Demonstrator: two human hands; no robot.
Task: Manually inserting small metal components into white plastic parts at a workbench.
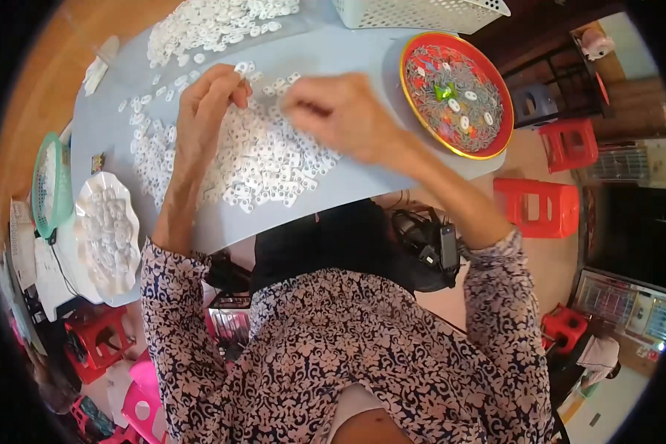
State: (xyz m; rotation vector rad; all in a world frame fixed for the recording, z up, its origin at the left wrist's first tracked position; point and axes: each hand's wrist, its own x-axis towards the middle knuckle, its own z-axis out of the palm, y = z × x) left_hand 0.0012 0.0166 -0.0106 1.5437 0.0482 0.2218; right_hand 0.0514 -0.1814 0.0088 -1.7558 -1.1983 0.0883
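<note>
A wide pile of small white plastic pieces with holes [266, 159] covers the grey-blue tabletop in front of me. Over its left part, my left hand [206, 103] is closed in a pinch, a small white oval piece [241, 67] at its fingertips. My right hand [344, 111] hovers over the pile's right side, fingers curled together and smeared by motion. Anything in that hand is too small or blurred to make out. Right of it stands a red round tray [508, 118] with a gold rim, holding many thin grey metal bits, several white ovals and a green item.
A second white heap [200, 29] lies at the far side, near a white perforated basket [422, 15]. At left are a scalloped white dish [82, 244] of pale pieces and a green basket [61, 177]. Red stools [536, 207] stand on the floor at right.
</note>
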